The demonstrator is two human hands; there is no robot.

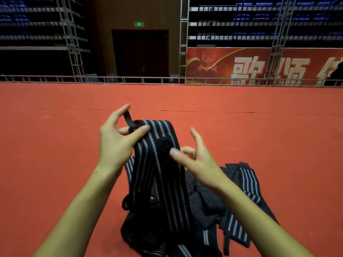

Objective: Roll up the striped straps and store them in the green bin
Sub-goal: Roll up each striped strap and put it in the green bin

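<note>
- Head view: both bare forearms reach forward over a red carpet floor.
- Left hand holds up one striped strap; thumb presses the strap's top edge, fingers curled round it, index finger hooked in the thin black loop at that end.
- Strap is black with grey stripes, hangs folded over from the left hand down to the pile.
- Right hand just right of the raised strap; thumb and a bent finger pinch its right edge about mid-height, index finger pointing up and free.
- Dark patch on the strap beside the right thumb, detail unclear.
- Pile of striped straps lies on the floor, near and centre-right, tangled, unrolled, between and under the forearms.
- Far: metal truss rail across the carpet edge, dark door centre, red banner far right, blue seating above it.
</note>
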